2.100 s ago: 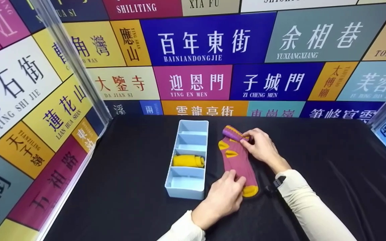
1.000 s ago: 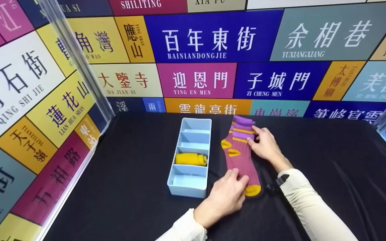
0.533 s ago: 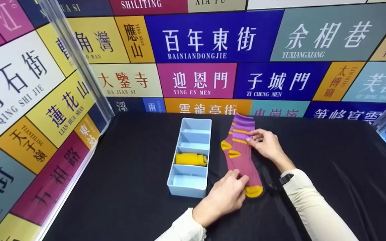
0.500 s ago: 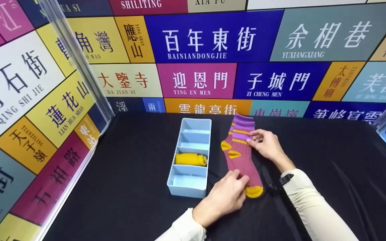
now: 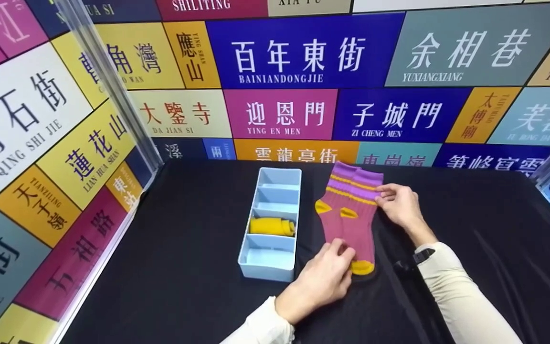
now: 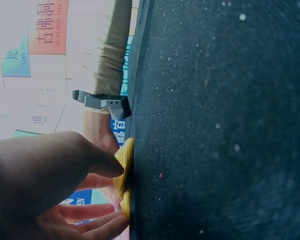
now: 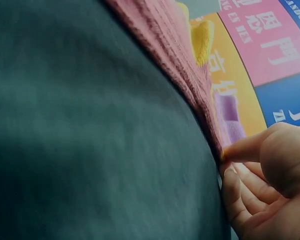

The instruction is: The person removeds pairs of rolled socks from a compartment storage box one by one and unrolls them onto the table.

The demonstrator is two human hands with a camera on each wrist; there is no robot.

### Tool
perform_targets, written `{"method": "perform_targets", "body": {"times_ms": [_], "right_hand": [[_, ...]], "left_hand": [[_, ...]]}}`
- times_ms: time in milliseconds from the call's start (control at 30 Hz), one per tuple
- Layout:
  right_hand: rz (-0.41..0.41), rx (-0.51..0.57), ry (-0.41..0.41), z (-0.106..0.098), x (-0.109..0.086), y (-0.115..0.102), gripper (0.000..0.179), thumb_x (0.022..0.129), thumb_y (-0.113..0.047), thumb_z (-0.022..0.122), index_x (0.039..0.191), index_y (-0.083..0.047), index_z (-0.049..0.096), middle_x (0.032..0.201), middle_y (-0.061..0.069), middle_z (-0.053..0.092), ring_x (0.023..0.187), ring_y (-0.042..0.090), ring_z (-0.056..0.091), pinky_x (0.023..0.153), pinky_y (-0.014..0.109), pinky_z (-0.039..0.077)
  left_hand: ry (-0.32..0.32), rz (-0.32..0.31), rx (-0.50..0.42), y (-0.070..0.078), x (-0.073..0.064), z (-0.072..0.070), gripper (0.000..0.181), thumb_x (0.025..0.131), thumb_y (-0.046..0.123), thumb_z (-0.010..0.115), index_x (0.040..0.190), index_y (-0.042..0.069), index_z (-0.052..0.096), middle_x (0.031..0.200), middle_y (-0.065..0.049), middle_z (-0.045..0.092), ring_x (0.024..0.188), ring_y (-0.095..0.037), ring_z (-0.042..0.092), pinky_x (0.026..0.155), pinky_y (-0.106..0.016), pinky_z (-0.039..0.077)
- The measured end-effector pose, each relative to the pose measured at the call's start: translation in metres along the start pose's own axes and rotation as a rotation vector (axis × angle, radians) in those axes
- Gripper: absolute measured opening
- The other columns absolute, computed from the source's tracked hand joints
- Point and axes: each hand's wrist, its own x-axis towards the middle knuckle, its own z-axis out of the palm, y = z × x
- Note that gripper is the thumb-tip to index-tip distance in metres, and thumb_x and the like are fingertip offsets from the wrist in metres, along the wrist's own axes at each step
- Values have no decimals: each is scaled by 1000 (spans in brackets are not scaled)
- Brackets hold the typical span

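Note:
Two pink socks (image 5: 358, 227) with yellow heels, yellow toes and purple-and-yellow striped cuffs lie flat, partly overlapping, their toes toward me. My right hand (image 5: 400, 205) pinches the right edge of the upper sock's cuff between thumb and finger; the right wrist view shows this grip (image 7: 270, 180) at the fabric's edge. My left hand (image 5: 322, 274) is at the toe end, covering the lower sock's toe. In the left wrist view, thumb and fingers hold the yellow toe fabric (image 6: 124, 160) between them.
Left of the socks stands a light blue divided box (image 5: 268, 273). A rolled yellow sock (image 5: 271, 226) lies in its third compartment from the back. Black cloth (image 5: 198, 229) covers the table, and sign-printed walls (image 5: 299, 52) rise behind and to the left.
The cuffs, folded over earlier, have been unrolled away from me. My right hand has since drawn the upper sock's cuff to the right, so the cuffs lie more side by side. The left hand stays nearly still.

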Motion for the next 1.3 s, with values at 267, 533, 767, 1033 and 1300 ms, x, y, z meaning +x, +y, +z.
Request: {"method": "perform_targets", "body": {"times_ms": [267,533,767,1033,1300], "right_hand": [[47,60,-57,-10,-10,0,38,99,-25,80,131,-6,75,114,18,81,88,10,75,68,13,54],[-4,176,-299,-10,-34,-15,44,97,-33,83,132,-8,73,109,18,76,81,14,71,60,29,59],[-73,222,-392,-23,-46,-11,48,94,-12,84,139,-1,68,113,24,71,85,16,73,64,27,58],[-75,129,-336,-37,-50,2,47,98,-11,79,142,-2,66,127,25,75,103,30,75,77,17,54],[-58,227,-389,-27,-49,-5,52,97,-12,81,144,1,64,133,26,73,103,25,75,76,23,61]], "left_hand": [[-44,3,12,0,1,0,23,96,26,74,115,16,69,119,-3,68,100,-19,64,87,-25,62],[-55,16,50,1,2,0,29,97,29,75,121,17,66,121,0,70,103,-20,64,91,-26,61],[-53,10,34,1,2,2,49,97,30,74,142,16,61,131,-1,71,111,-21,65,99,-25,59],[-86,-6,16,0,1,1,35,98,31,74,128,15,64,115,-1,70,103,-18,64,92,-23,60],[-76,36,-20,2,2,-1,27,97,27,74,119,14,67,104,2,70,96,-18,62,90,-26,55]]}}
